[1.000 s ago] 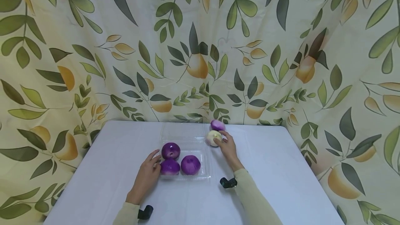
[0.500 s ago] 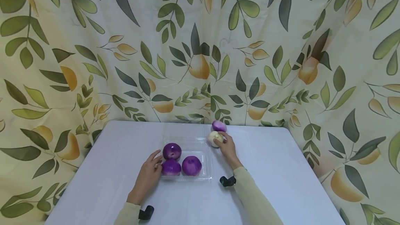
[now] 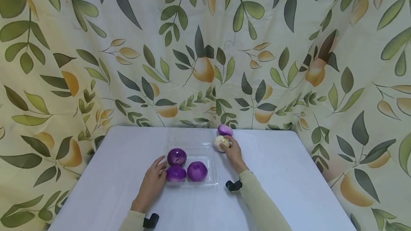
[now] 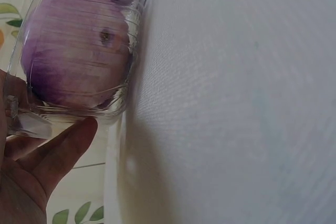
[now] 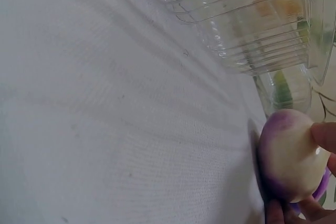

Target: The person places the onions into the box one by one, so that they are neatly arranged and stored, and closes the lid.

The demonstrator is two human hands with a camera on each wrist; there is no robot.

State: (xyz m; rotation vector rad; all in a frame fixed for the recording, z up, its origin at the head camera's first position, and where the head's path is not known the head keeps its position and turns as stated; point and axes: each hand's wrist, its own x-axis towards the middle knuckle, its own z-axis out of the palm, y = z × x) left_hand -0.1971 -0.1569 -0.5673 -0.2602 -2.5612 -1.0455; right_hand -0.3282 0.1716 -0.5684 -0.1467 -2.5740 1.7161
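A clear plastic clamshell container [image 3: 210, 179] lies unfolded on the table. Its near half holds two whole-looking purple onions, one at the back left [image 3: 177, 157] and one on the right [image 3: 197, 171], plus another purple onion [image 3: 176, 173] at the front left. My left hand [image 3: 152, 181] rests against the container's left side with fingers loosely extended; in the left wrist view its fingertips touch the container's end. Beyond the container's right side, my right hand [image 3: 233, 154] grips a white-and-purple onion [image 5: 289, 153] between thumb and fingers, apparently on the tabletop. Its far side is hidden.
Another purple onion [image 3: 225, 130] sits just behind the gripped one, near the table's back edge. The container's transparent lid [image 3: 189, 136] lies folded back toward the leaf-patterned curtain [image 3: 205, 45]. White cloth covers the table [image 3: 273, 167].
The whole head view shifts slightly. Both hands keep their places, and the right hand's grip on the white-and-purple onion looks the same.
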